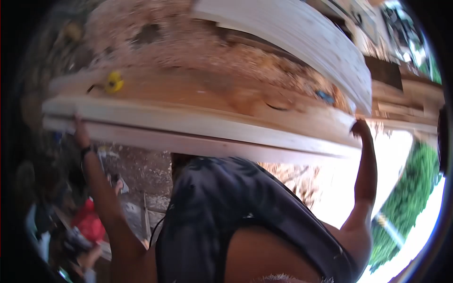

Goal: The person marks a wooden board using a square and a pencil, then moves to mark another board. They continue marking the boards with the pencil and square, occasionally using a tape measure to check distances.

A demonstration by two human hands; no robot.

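Observation:
Two long pale wooden planks [188,116] lie edge to edge across the view, with a dark gap between them. My left hand [80,132] is at their left end, its fingers closed over the near plank [155,137]. At the right end my right hand [360,128] has its fingers curled at the plank's edge; motion blur softens the contact. Behind the planks is a broad brown wooden surface [188,85], with a yellow tape measure [114,82] on its left part.
A wide whitish board [292,33] slants across the upper right. Wood shavings [155,47] cover the area behind. A small blue object [325,96] sits among them. Stacked timber [401,101] stands at right. A person in red [89,221] is at lower left.

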